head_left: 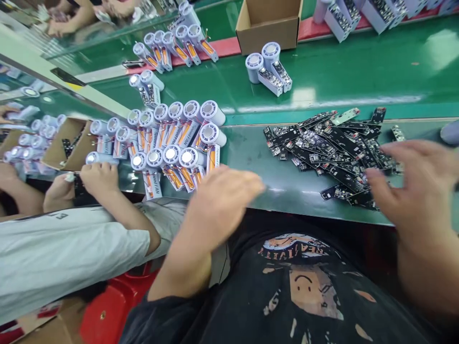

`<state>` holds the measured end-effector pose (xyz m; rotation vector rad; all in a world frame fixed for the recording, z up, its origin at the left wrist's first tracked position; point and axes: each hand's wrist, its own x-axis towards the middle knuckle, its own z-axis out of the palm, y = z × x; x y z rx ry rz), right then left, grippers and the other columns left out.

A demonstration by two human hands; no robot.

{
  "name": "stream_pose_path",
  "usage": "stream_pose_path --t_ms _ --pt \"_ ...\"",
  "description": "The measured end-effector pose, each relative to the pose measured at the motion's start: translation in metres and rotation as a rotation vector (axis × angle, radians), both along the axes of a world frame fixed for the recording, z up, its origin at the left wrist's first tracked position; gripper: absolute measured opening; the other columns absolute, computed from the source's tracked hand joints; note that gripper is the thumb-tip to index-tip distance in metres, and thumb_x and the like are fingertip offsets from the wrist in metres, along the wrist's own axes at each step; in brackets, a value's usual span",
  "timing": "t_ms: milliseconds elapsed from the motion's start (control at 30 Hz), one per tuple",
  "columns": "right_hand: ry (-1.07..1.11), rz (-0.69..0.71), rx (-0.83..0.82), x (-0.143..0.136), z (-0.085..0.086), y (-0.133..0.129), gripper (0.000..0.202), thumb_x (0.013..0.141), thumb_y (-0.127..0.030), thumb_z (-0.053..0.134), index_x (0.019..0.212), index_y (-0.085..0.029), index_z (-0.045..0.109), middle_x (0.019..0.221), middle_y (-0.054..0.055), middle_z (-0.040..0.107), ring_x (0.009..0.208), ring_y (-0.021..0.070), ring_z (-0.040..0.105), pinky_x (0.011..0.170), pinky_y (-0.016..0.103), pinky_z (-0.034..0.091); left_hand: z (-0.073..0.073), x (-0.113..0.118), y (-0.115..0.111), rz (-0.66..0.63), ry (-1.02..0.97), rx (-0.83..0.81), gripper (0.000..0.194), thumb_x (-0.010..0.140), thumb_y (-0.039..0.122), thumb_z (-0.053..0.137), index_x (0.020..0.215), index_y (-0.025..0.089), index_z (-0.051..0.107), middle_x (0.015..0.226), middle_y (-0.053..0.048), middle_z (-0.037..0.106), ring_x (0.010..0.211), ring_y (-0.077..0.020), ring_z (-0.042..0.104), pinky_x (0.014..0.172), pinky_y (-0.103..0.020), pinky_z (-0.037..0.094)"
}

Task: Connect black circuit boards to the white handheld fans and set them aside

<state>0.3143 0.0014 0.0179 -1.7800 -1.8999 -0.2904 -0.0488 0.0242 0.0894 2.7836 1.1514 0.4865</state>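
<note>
My left hand (225,203) is over the bench's front edge, blurred by motion. Its fingers stretch to the right, with nothing visible in them. Just beyond it stand rows of lilac handheld fans (191,157) with round heads, their handles showing orange batteries and wires. At the right, my right hand (418,191) hovers by a pile of black circuit boards (333,143), thumb and fingers apart and holding nothing that I can see. It hides part of the pile's right side.
Two fans with exposed boards (268,69) stand on the green belt (358,71), near a cardboard box (267,26). More fans line the red strip (229,47). At left, a co-worker's hands (98,179) are beside a parts box (68,148). A red stool (107,306) is below.
</note>
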Motion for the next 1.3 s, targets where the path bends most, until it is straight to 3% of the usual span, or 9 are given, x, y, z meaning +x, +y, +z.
stream_pose_path --t_ms 167,367,567,733,800,967,1100,1200,1300 --pt "-0.041 0.148 -0.222 -0.082 0.014 0.019 0.039 0.094 -0.042 0.054 0.125 -0.020 0.061 0.119 0.013 0.066 0.106 0.0316 0.055 0.087 0.045 0.036 -0.040 -0.038 0.052 0.342 0.425 0.151 0.041 0.083 0.002 0.043 0.103 0.023 0.071 0.127 -0.015 0.065 0.122 -0.0413 0.055 0.086 -0.060 0.050" --pt "-0.098 0.066 -0.237 -0.109 0.001 0.055 0.031 0.092 -0.033 0.054 0.116 -0.017 0.067 0.112 0.015 0.062 0.108 0.0344 0.045 0.088 0.048 0.029 -0.029 -0.001 0.067 0.455 0.753 -0.020 0.036 0.096 0.010 0.037 0.109 0.016 0.070 0.117 -0.017 0.067 0.096 -0.0317 0.065 0.071 -0.041 0.053" --pt "0.029 0.069 -0.090 -0.097 0.007 0.069 0.028 0.096 -0.024 0.046 0.093 -0.021 0.073 0.096 0.011 0.068 0.096 0.0300 0.052 0.088 0.048 0.031 -0.049 0.042 0.042 0.203 0.506 0.093 0.027 0.098 0.015 0.047 0.117 0.018 0.066 0.116 -0.012 0.071 0.090 -0.0246 0.067 0.061 -0.034 0.050" --pt "0.136 0.196 0.056 -0.089 0.030 0.055 0.023 0.095 -0.025 0.051 0.100 -0.023 0.073 0.095 0.008 0.071 0.089 0.0259 0.059 0.082 0.043 0.038 -0.055 0.056 0.006 -0.001 0.023 0.175 0.025 0.095 0.026 0.059 0.118 0.015 0.062 0.115 -0.010 0.073 0.091 -0.0240 0.068 0.070 -0.035 0.054" --pt "0.131 0.348 0.074 -0.097 0.033 0.036 0.019 0.094 -0.023 0.054 0.101 -0.021 0.071 0.091 0.007 0.072 0.083 0.0231 0.059 0.077 0.039 0.041 -0.054 0.053 -0.005 0.005 -0.246 0.048 0.029 0.095 0.033 0.060 0.119 0.016 0.060 0.114 -0.011 0.072 0.096 -0.0244 0.068 0.079 -0.038 0.055" --pt "0.108 0.654 0.024 -0.133 0.019 -0.008 0.019 0.094 -0.027 0.058 0.105 -0.015 0.068 0.093 0.007 0.073 0.084 0.0214 0.061 0.073 0.036 0.043 -0.068 0.049 -0.022 0.073 -0.938 -0.713 0.034 0.095 0.047 0.057 0.116 0.020 0.056 0.109 -0.010 0.070 0.096 -0.0205 0.068 0.084 -0.035 0.056" --pt "0.194 0.682 -0.050 -0.134 0.010 -0.004 0.022 0.096 -0.035 0.056 0.105 -0.019 0.069 0.095 0.006 0.072 0.085 0.0210 0.060 0.075 0.036 0.042 -0.079 0.041 -0.016 0.246 -1.338 -0.869 0.016 0.091 0.038 0.058 0.095 0.022 0.055 0.077 0.001 0.064 0.068 -0.0133 0.061 0.068 -0.029 0.053" --pt "0.083 0.459 -0.180 -0.127 0.005 0.008 0.023 0.092 -0.031 0.060 0.109 -0.018 0.069 0.096 0.009 0.068 0.083 0.0234 0.058 0.072 0.037 0.041 -0.078 0.026 -0.002 0.406 -1.139 -0.765 0.015 0.083 0.032 0.063 0.092 0.022 0.056 0.063 0.007 0.049 0.050 -0.0082 0.042 0.051 -0.022 0.039" --pt "0.004 0.387 -0.331 -0.127 0.000 0.011 0.025 0.089 -0.027 0.063 0.111 -0.017 0.069 0.098 0.010 0.064 0.084 0.0247 0.057 0.069 0.037 0.041 -0.073 0.019 0.011 0.467 -0.683 -0.593 0.025 0.080 0.024 0.066 0.105 0.021 0.062 0.081 0.002 0.059 0.055 -0.0085 0.044 0.055 -0.024 0.040"
